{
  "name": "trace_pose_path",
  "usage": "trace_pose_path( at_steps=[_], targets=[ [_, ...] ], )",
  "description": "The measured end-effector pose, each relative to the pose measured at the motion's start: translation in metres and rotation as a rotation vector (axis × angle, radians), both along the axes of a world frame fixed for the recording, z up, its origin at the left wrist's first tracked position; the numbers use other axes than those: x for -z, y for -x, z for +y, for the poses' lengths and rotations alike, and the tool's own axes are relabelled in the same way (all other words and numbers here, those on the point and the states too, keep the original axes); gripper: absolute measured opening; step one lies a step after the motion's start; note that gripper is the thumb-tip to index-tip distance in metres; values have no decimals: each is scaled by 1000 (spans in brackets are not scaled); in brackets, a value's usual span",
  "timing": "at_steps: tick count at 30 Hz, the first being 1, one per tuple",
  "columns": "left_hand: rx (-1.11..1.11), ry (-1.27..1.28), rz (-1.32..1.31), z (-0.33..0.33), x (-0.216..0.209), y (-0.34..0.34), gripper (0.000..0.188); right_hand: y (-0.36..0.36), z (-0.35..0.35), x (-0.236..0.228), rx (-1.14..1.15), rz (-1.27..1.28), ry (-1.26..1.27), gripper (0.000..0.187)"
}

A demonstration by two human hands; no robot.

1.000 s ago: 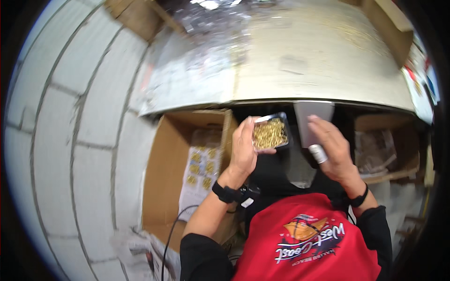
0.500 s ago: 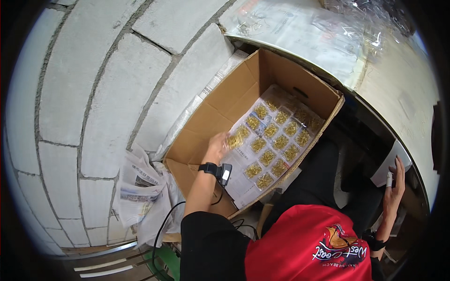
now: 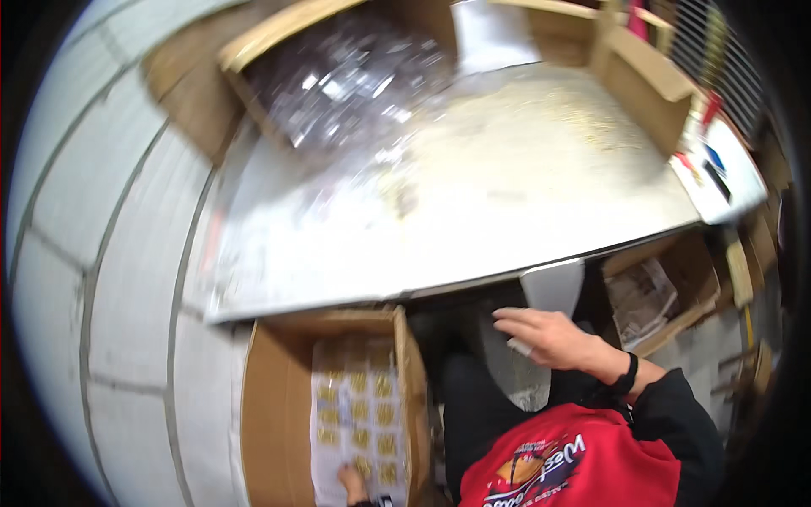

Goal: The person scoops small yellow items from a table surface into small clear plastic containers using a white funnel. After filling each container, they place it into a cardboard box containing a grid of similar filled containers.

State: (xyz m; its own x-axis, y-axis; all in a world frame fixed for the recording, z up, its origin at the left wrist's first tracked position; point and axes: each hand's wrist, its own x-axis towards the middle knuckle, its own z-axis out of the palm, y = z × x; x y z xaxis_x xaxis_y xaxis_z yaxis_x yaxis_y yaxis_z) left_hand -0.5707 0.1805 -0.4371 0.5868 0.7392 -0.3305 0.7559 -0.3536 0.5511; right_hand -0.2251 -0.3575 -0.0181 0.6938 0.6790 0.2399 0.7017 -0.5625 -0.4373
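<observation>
At the lower left, my left hand (image 3: 351, 482) reaches down into a cardboard box (image 3: 274, 414). Inside the box, small clear packets of gold-coloured metal pieces (image 3: 361, 412) lie in rows on a printed paper sheet (image 3: 323, 473). That hand is beside the packets of the nearest rows; blur and the frame's lower edge keep me from seeing its grip. Below the table's front edge, my right hand (image 3: 547, 338) hovers over my lap with fingers stretched out, holding nothing. One of its fingers has a white wrap.
A pale worktable (image 3: 507, 198) spans the middle, with scattered gold-coloured pieces (image 3: 583, 118) at its back right. A tipped carton (image 3: 296, 29) spills clear plastic packets (image 3: 355, 80). Another open box (image 3: 663, 287) stands below the table at right. The brick wall (image 3: 127, 279) borders the left.
The view has swung up and right, bringing the whole table in. My left hand, which held a gold-filled packet, is lower in view, still in the box. My right hand now shows at centre right.
</observation>
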Motion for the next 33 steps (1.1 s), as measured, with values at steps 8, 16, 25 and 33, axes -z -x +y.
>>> trace_pose_path(
  at_steps=[8, 16, 25, 33],
  targets=[
    [305, -175, -671, -113, -381, -240, 24, -137, -126, -11, 594, -253, -129, 42],
    [1442, -101, -727, -346, -462, -482, 54, -291, -274, -5, 1224, 125, 224, 63],
    [1372, 76, -554, -395, -414, -570, 53, -243, -188, -8, 625, 369, 212, 56],
    [778, 1228, -572, -362, -446, -493, 53, -228, -166, 26, 727, 8, 192, 62]
  ],
)
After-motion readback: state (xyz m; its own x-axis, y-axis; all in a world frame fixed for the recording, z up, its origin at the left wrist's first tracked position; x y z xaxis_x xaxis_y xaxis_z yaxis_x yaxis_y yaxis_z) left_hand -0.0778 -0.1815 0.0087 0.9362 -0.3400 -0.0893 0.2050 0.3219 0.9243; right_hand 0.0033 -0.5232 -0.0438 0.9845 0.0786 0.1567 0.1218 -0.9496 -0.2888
